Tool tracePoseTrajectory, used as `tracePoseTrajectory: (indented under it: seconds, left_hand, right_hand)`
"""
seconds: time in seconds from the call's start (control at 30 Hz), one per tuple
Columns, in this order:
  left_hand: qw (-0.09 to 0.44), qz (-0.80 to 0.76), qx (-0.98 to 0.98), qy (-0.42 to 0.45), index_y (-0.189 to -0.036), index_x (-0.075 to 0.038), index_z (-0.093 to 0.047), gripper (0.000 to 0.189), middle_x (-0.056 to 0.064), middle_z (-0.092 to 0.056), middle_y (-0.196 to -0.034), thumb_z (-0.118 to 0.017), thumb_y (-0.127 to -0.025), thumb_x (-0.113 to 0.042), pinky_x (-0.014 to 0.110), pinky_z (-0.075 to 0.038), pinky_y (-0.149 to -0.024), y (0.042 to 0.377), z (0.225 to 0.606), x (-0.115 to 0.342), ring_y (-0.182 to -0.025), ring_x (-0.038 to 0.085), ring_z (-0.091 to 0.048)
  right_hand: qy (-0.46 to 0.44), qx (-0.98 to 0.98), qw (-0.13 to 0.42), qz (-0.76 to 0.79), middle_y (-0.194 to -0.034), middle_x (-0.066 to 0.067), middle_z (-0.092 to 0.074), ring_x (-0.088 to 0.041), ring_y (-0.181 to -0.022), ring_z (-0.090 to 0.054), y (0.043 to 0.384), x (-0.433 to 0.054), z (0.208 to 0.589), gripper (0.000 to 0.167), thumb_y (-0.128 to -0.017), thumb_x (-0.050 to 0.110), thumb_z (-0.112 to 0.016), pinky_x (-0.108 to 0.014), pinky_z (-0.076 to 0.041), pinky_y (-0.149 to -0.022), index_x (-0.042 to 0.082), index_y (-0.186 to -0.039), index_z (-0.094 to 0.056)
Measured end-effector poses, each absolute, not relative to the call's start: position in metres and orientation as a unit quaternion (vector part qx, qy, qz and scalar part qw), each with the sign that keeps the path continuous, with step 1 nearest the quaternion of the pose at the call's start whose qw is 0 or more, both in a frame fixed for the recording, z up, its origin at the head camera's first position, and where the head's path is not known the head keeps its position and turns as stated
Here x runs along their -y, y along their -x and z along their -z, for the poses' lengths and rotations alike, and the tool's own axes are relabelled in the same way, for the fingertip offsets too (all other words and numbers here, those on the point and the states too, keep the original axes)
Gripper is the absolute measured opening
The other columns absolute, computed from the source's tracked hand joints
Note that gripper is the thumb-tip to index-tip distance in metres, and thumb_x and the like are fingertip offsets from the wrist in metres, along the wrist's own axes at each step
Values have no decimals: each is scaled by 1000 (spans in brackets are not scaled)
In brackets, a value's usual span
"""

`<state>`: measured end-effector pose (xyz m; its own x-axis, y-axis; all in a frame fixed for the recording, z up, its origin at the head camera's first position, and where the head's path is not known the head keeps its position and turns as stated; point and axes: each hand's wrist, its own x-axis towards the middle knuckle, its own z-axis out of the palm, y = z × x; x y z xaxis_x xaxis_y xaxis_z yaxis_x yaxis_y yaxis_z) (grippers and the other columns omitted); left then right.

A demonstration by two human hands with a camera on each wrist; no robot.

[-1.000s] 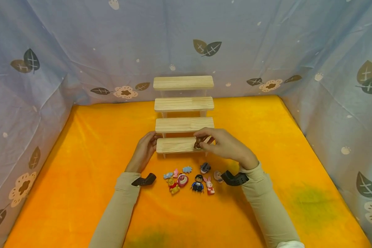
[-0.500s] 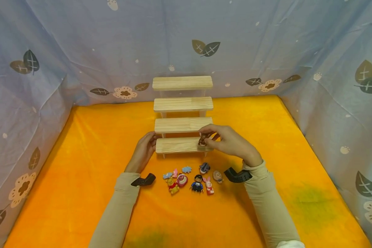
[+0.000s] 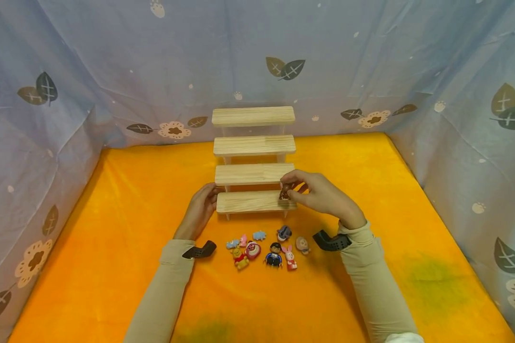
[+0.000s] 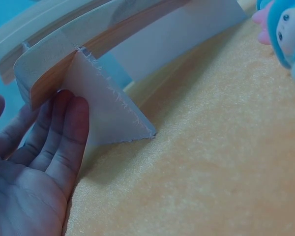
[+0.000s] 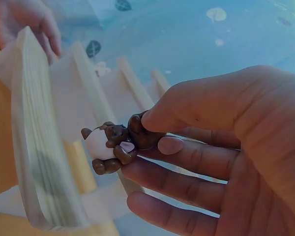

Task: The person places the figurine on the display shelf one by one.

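Note:
In the head view my right hand [image 3: 328,193] pinches a small brown figurine [image 3: 284,192] at the right end of the lowest step of a wooden stair-shaped shelf [image 3: 249,202]. The right wrist view shows the figurine [image 5: 108,145] to be animal-shaped, with brown limbs and a white body, tilted between thumb and fingers. Whether it touches the board is unclear. My left hand [image 3: 199,209] is at the shelf's left end. In the left wrist view, the left hand's fairly straight fingers [image 4: 71,132] touch the white triangular support [image 4: 105,103] under the lowest board.
Several toy figures lie in front of the shelf on the orange cloth [image 3: 111,214], among them a yellow bear [image 3: 240,259], a man in dark clothes [image 3: 273,256], a pink rabbit-eared figure [image 3: 290,259] and a grey figure [image 3: 284,233]. Patterned curtains [image 3: 176,57] enclose three sides.
My right hand has moved slightly right along the lowest step with the brown figurine, to the board's right end. The left hand has stayed in place.

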<state>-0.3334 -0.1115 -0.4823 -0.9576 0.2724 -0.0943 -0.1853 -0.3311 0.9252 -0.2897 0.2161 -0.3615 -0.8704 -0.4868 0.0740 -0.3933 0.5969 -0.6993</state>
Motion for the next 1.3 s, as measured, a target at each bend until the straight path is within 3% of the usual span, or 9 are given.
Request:
tracePoseTrajectory:
  seconds: [0.37, 0.83, 1.13, 1.3]
  left_hand:
    - [145, -809, -567, -48, -117, -9, -51, 33, 3, -60, -117, -41, -109, -40, 25, -53, -93, 331, 479, 113, -107, 14, -61]
    - [140, -817, -557, -48, -116, -12, -55, 29, 1, -64, -113, -43, -109, -37, 24, -54, -90, 332, 480, 113, -104, 12, -64]
    - [142, -816, -558, -40, -122, -1, -47, 39, 3, -62, -113, -42, -109, -37, 24, -54, -89, 331, 481, 112, -102, 12, -63]
    - [141, -812, -565, -46, -122, 0, -47, 41, 5, -60, -114, -42, -109, -38, 24, -54, -89, 330, 480, 112, -102, 12, -62]
  right_hand:
    - [246, -894, 58, 369, -115, -5, -70, -22, -106, -64, 292, -220, 364, 28, -100, 10, -61, -40, -51, -87, 9, -128, -62]
    - [243, -898, 74, 360, -116, -7, -70, -24, -108, -65, 294, -219, 369, 30, -99, 7, -62, -43, -52, -89, 8, -130, -62]
    - [243, -897, 83, 360, -116, -7, -70, -23, -108, -64, 293, -220, 371, 31, -99, 7, -61, -44, -52, -90, 9, -131, -62]
    - [242, -898, 84, 358, -116, -6, -70, -23, -107, -64, 293, -220, 370, 32, -99, 7, -61, -43, -51, -90, 8, -131, -62]
